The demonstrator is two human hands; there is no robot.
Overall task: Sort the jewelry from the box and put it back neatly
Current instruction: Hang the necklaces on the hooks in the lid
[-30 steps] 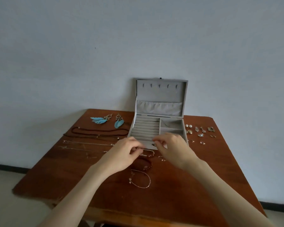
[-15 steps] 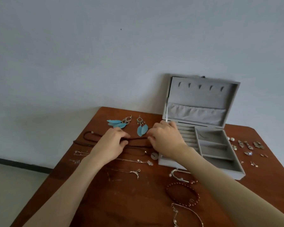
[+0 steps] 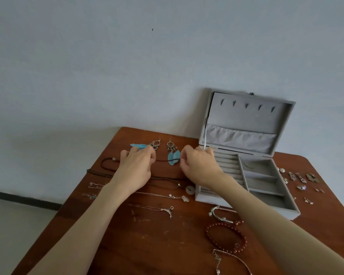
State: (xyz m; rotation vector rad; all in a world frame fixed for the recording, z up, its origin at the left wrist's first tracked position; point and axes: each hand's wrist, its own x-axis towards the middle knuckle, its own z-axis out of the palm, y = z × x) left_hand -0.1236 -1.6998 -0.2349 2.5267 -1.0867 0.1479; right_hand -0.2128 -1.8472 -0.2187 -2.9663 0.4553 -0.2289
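Note:
An open grey jewelry box (image 3: 246, 210) stands at the back right of the wooden table (image 3: 147, 245), lid upright against the wall. A dark beaded necklace (image 3: 107, 162) lies stretched left of the box. My left hand (image 3: 136, 167) and my right hand (image 3: 199, 165) each pinch a stretch of that necklace, and it runs taut between them across a blue feather earring (image 3: 172, 158). A second blue feather earring (image 3: 142, 145) lies partly hidden behind my left hand. The box compartments look nearly empty.
Thin silver chains (image 3: 161, 195) lie in rows under my forearms. A red bead bracelet (image 3: 225, 238) and a silver bracelet (image 3: 222, 215) sit in front of the box. Several small earrings (image 3: 302, 178) are spread to the right of the box.
The view swung from the box front to the table's left side. Both hands moved from the box's front edge to the dark necklace and pinched it, lifting it slightly toward the earrings.

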